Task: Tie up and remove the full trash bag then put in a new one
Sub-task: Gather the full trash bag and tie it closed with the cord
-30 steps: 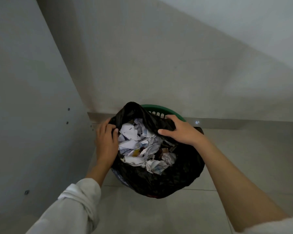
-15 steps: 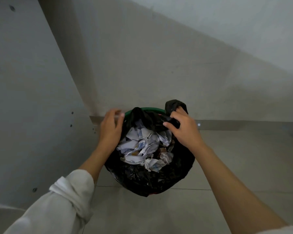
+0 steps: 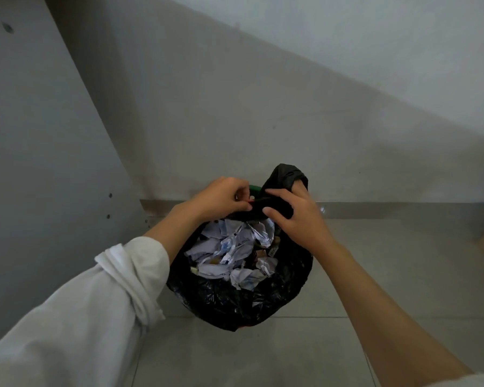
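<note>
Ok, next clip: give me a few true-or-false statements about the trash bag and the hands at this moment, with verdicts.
1. The left hand and right hand both grip the trash bag at its far edge. True.
2. The trash bag is knotted shut. False: its mouth gapes open and crumpled paper shows inside.
3. The trash bag is white. False: it is black.
4. A bit of the green rim of the bin peeks out between the hands. True.

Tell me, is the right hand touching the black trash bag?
Touching. The head view shows the right hand with its fingers curled round a gathered fold of the black trash bag.
</note>
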